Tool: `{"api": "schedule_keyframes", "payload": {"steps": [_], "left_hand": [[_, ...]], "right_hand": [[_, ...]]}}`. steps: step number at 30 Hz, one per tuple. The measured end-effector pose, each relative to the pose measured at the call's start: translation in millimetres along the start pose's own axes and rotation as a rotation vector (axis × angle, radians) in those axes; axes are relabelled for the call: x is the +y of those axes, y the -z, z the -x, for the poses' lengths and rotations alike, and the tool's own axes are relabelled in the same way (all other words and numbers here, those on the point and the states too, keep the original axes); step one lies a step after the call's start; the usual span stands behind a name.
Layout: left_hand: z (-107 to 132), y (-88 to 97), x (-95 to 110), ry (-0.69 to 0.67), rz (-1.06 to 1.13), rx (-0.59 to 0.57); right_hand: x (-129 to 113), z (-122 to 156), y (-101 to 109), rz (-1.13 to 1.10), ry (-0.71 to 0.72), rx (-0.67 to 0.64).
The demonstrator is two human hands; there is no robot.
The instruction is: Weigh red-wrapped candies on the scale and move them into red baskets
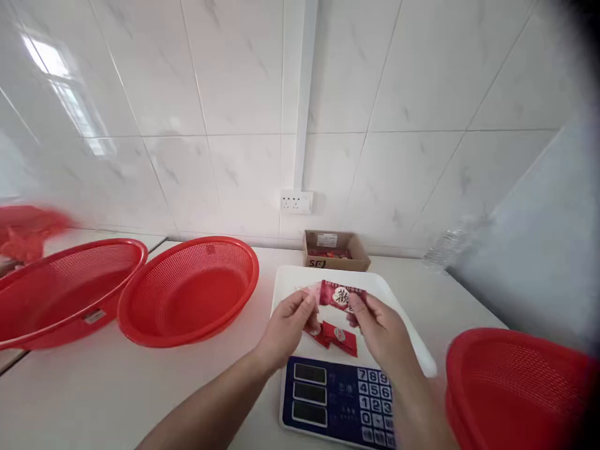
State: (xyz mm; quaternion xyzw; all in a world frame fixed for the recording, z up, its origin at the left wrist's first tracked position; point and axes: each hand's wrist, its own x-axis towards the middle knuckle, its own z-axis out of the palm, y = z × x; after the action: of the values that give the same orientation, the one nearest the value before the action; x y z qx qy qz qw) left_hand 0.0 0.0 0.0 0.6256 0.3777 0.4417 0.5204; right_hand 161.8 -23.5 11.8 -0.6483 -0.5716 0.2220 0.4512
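Observation:
Over the white pan of a digital weighing scale, both hands are raised close together. Between thumb and fingers, my left hand pinches a small pale pink packet. My right hand is closed on a dark red packet with black characters on a white patch. These two packets meet or overlap; whether they are joined I cannot tell. Below them, several red packets lie on the pan, partly hidden by my left hand. The scale's blue keypad panel faces me, its displays dark.
Behind the scale stands an open cardboard box with red packets inside. Red perforated baskets stand left and far left, and another basket at right. A socket is on the tiled wall. Blurred red material shows far left.

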Motion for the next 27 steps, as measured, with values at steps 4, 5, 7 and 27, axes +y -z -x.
{"api": "schedule_keyframes", "payload": {"steps": [4,5,7,27], "left_hand": [[-18,16.5,-6,-0.144,-0.532,0.059],[-22,19.1,-7,-0.157,-0.654,0.038],[-30,21.9,-9,-0.161,-0.797,-0.024],[-28,6.4,-3,-0.053,-0.193,-0.060]], "right_hand": [[13,-11,8,0.295,-0.052,0.068],[16,-12,9,0.360,-0.050,0.048],[20,-14,10,0.447,-0.040,-0.014],[12,-8,-1,0.011,0.032,-0.096]]}}
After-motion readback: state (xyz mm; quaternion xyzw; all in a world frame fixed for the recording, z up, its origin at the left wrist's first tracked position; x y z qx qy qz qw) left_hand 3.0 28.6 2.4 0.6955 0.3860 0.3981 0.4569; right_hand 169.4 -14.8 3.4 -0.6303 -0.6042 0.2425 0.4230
